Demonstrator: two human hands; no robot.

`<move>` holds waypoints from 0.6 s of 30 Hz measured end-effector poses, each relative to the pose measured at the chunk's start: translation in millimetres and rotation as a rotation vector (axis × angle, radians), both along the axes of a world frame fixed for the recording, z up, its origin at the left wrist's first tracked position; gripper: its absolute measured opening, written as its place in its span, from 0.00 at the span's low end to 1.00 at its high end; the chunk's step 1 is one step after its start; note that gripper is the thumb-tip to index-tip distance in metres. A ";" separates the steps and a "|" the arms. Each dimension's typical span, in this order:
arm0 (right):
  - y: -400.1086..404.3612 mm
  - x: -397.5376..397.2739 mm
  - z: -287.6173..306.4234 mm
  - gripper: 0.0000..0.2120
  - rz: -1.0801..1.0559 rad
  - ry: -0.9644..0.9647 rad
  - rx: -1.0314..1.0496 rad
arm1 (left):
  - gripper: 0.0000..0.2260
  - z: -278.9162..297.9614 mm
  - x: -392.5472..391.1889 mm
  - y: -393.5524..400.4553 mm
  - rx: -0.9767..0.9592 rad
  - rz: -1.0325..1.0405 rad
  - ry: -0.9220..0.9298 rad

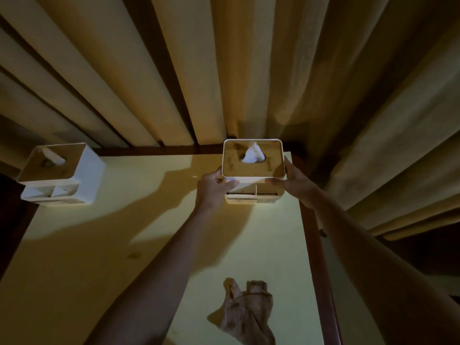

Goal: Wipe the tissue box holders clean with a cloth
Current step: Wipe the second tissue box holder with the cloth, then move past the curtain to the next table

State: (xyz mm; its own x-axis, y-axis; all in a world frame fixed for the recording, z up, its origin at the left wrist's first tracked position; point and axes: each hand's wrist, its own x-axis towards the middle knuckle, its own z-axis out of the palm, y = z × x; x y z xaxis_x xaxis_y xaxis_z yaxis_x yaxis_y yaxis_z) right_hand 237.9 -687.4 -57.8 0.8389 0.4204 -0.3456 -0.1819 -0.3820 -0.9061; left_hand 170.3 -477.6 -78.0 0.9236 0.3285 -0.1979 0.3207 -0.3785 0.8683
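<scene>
A crumpled cloth (246, 312) lies on the pale yellow table (74, 257), close to the person and near the table's right edge. No hand touches it. Two bare arms reach out over the table, one on each side of the cloth.

At the far right corner of the table sits a white tissue box holder (252, 168) with a brown top. A white tissue (254, 154) pokes up through the hole in that top. The left hand (215, 188) grips the holder's left front corner — the thumb lies curled on the top edge. The right hand (293, 179) grips the right side, thumb on the front edge.

A second tissue box holder (62, 173) stands at the far left of the table, well apart from the first — nothing touches it.

Long tan curtains (224, 66) hang behind the table.
</scene>
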 end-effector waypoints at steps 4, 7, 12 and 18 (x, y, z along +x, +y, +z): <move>1.3 1.3 -1.4 0.34 0.017 0.000 -0.009 | 0.20 -2.8 1.4 7.4 0.036 -0.050 0.051; 1.9 -6.8 -0.6 0.36 -0.023 0.009 -0.024 | 0.33 -4.8 -9.6 13.5 0.037 -0.028 0.116; -6.8 -46.6 -8.6 0.41 -0.183 -0.099 -0.124 | 0.30 0.2 -66.0 4.9 0.035 0.032 0.172; -41.4 -154.1 -37.6 0.31 -0.038 -0.156 -0.249 | 0.20 -8.1 -170.4 -30.3 0.105 -0.328 0.269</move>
